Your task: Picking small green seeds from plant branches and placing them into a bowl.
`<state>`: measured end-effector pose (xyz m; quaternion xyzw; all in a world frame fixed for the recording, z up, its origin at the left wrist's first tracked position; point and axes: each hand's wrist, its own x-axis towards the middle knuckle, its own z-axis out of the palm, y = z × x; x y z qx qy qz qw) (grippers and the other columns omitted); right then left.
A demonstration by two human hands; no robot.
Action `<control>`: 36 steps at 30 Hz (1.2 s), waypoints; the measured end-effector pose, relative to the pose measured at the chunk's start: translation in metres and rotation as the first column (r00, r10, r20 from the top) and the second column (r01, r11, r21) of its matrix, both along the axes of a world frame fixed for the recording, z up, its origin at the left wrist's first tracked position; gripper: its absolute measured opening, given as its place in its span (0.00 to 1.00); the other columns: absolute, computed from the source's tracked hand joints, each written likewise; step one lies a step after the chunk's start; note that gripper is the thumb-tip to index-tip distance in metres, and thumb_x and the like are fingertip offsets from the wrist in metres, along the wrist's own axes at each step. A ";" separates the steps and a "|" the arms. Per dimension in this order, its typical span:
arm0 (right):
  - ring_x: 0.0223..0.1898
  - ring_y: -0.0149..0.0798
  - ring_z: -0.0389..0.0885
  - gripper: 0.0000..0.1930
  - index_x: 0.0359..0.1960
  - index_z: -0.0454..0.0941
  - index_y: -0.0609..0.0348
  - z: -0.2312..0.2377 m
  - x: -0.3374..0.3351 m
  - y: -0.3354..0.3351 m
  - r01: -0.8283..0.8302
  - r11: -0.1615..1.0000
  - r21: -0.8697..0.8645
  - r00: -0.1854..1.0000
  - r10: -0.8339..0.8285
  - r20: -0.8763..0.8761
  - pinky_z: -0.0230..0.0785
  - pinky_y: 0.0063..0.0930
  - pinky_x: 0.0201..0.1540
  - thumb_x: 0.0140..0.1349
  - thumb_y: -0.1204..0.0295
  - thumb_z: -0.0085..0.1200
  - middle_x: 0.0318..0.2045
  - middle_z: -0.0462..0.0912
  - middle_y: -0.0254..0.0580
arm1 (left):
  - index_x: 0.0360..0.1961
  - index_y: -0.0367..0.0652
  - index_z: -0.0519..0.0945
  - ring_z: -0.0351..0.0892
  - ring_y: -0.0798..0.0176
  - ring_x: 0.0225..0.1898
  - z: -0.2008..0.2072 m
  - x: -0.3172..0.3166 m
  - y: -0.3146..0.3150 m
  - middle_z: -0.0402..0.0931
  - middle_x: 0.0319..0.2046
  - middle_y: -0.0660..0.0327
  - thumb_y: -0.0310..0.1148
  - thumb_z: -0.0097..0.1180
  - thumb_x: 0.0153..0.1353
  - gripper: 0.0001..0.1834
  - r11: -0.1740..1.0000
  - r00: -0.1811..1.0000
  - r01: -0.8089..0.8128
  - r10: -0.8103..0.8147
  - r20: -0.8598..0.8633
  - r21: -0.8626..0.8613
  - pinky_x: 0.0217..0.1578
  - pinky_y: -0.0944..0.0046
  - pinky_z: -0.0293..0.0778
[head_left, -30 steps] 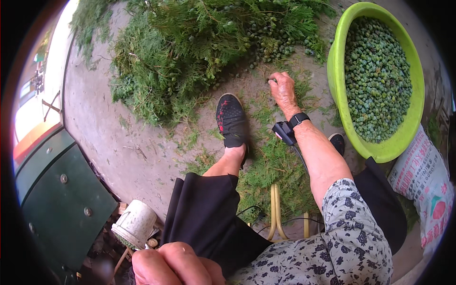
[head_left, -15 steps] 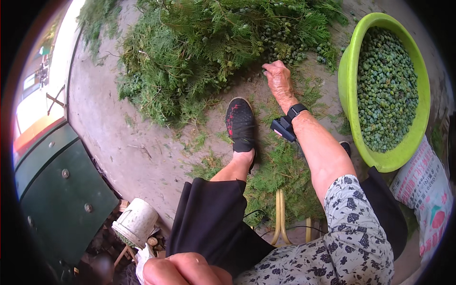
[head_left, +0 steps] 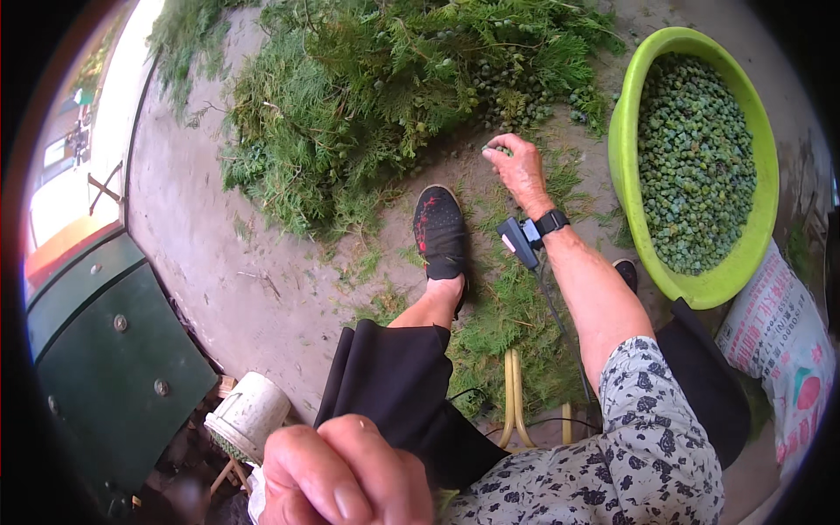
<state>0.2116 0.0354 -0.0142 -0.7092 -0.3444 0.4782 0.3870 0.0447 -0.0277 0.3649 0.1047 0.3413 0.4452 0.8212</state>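
Observation:
My right hand [head_left: 522, 174] hovers over the ground just in front of a heap of green conifer branches [head_left: 341, 114], its fingers curled in. A bit of green, looking like a small cone, shows between thumb and fingers. Near it, loose green cones [head_left: 516, 96] lie at the edge of the heap. My left hand [head_left: 346, 472] is close to the camera at the bottom, fingers curled together; what they hold, if anything, is hidden. To the right, a lime-green plastic tub [head_left: 623, 166] holds a mass of small green cones [head_left: 696, 166].
A printed white sack [head_left: 787, 341] lies by the tub. My black shoe [head_left: 440, 229] is on the concrete, beside scattered sprigs [head_left: 516, 315]. At left are a dark green panel [head_left: 122, 376] and a tipped white bucket [head_left: 252, 413]. Yellow metal legs [head_left: 514, 394] stand below me.
My right hand has drawn back slightly from the heap toward me, and its wrist has turned. My left hand has risen further into view.

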 end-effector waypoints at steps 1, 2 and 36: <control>0.15 0.23 0.72 0.05 0.29 0.78 0.58 0.016 0.003 -0.007 0.015 1.000 -0.021 0.998 -0.016 -0.068 0.65 0.20 0.19 0.50 0.74 0.60 0.19 0.77 0.33 | 0.41 0.39 0.69 0.69 0.62 0.23 0.000 0.001 0.000 0.67 0.35 0.53 0.38 0.41 0.67 0.13 0.999 1.000 0.023 -0.023 0.006 0.027 0.19 0.71 0.70; 0.15 0.23 0.72 0.05 0.29 0.78 0.58 0.033 0.008 -0.016 0.022 0.999 0.023 0.998 -0.021 -0.056 0.65 0.20 0.19 0.50 0.74 0.60 0.19 0.77 0.33 | 0.43 0.40 0.69 0.69 0.62 0.25 0.002 0.001 0.001 0.66 0.37 0.53 0.40 0.41 0.66 0.14 0.998 0.998 0.055 -0.055 0.000 0.036 0.19 0.71 0.70; 0.42 0.30 0.75 0.19 0.50 0.67 0.65 0.358 0.003 -0.107 0.038 0.932 0.361 0.820 0.177 -0.544 0.68 0.23 0.47 0.66 0.61 0.43 0.39 0.75 0.37 | 0.30 0.49 0.74 0.71 0.71 0.21 -0.026 0.044 -0.021 0.75 0.26 0.67 0.43 0.49 0.61 0.11 0.957 0.925 -0.273 0.288 0.246 -0.094 0.17 0.74 0.64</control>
